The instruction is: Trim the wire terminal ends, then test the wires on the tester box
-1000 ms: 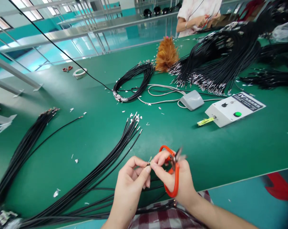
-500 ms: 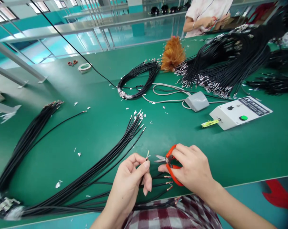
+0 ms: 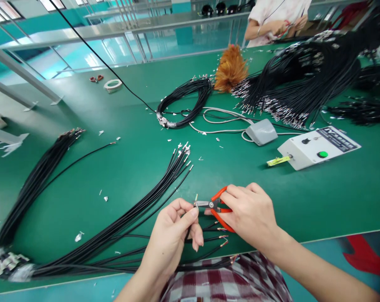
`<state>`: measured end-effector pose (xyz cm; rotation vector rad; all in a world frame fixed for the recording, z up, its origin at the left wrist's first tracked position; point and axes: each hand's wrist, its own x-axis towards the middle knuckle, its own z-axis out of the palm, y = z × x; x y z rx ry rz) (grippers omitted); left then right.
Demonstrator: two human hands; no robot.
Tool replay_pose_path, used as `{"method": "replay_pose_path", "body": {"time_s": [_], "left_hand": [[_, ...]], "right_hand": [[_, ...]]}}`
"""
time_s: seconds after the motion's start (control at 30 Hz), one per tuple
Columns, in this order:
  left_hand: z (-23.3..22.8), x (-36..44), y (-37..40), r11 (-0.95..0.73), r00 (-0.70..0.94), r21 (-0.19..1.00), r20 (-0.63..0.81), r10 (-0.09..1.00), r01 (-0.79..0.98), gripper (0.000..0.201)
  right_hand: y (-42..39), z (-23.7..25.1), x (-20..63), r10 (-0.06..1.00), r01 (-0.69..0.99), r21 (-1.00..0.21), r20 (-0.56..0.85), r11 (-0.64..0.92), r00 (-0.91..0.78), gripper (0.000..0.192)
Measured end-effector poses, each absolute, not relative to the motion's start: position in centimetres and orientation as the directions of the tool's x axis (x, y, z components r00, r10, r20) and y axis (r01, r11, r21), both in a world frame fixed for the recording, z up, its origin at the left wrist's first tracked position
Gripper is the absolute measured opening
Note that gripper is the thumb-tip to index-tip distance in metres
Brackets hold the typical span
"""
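We see the stripped end of a thin black round cable (image 3: pixel 196 198), with fine pale strands, standing just above the thumb and forefinger of our left hand (image 3: pixel 177 228), which pinches it. The end points up and away from us, while small steel snips with orange-red handles (image 3: pixel 211 205) lie almost crosswise to it, their tips meeting it from the right. Our right hand (image 3: pixel 249 209) grips those handles; we cannot tell whether the blades bite the strands or only touch them. The left hand is nearer the cable end, the right reaching it only through the blades.

Under both hands, more black cables with bare coppery ends (image 3: pixel 223 239) lie near the table edge, and a long black bundle with silvery tips (image 3: pixel 146 205) slants to the left. All rest on a smooth green tabletop (image 3: pixel 240 167) flecked with white scraps. Farther off sit a white box with a green button (image 3: pixel 322 147), a fluffy orange-brown duster (image 3: pixel 230 69) and, across the table, a co-worker in a pale top (image 3: pixel 278 21)
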<state>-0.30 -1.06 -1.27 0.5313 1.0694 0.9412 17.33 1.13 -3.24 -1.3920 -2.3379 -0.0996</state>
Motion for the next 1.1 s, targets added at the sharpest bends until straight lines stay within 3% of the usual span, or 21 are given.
{"method": "replay_pose_path", "body": {"time_s": [0.47, 0.57, 0.63, 0.7, 0.73, 0.83, 0.97, 1.1], "left_hand": [[-1.2, -0.3, -1.1, 0.531, 0.162, 0.756, -0.511, 0.844, -0.383, 0.026], [-1.2, -0.4, -1.1, 0.53, 0.161, 0.76, -0.51, 0.845, -0.377, 0.026], [-1.2, -0.3, -1.1, 0.521, 0.158, 0.772, -0.5, 0.851, -0.364, 0.025], [-1.4, -0.2, -1.2, 0.506, 0.151, 0.794, -0.485, 0.861, -0.338, 0.024], [-1.4, -0.2, -1.3, 0.495, 0.144, 0.81, -0.475, 0.868, -0.315, 0.024], [-1.5, 0.2, -1.5, 0.431, 0.1, 0.882, -0.42, 0.902, -0.19, 0.02], [-1.3, 0.7, -1.8, 0.305, 0.015, 0.95, -0.307, 0.952, 0.07, 0.014], [-1.0, 0.2, -1.8, 0.281, 0.066, 0.946, -0.294, 0.953, 0.163, 0.01]], "right_hand": [[1.1, -3.2, 17.2, 0.834, 0.857, -0.123, 0.333, 0.501, -0.44, 0.043], [1.1, -3.2, 17.3, 0.853, 0.82, -0.273, 0.308, 0.504, -0.421, 0.046], [1.1, -3.1, 17.5, 0.908, 0.714, -0.564, 0.219, 0.416, -0.356, 0.05], [1.3, -2.9, 17.7, 0.961, 0.476, -0.864, 0.033, 0.166, -0.273, 0.052], [1.4, -2.8, 17.7, 0.968, 0.343, -0.939, -0.063, 0.026, -0.245, 0.051], [1.6, -2.3, 17.4, 0.948, 0.082, -0.978, -0.206, -0.192, -0.243, 0.037], [1.7, -2.1, 16.2, 0.935, -0.125, -0.961, -0.203, -0.248, -0.292, 0.025], [1.9, -2.4, 15.6, 0.928, -0.233, -0.924, -0.232, -0.304, -0.292, 0.029]]}}
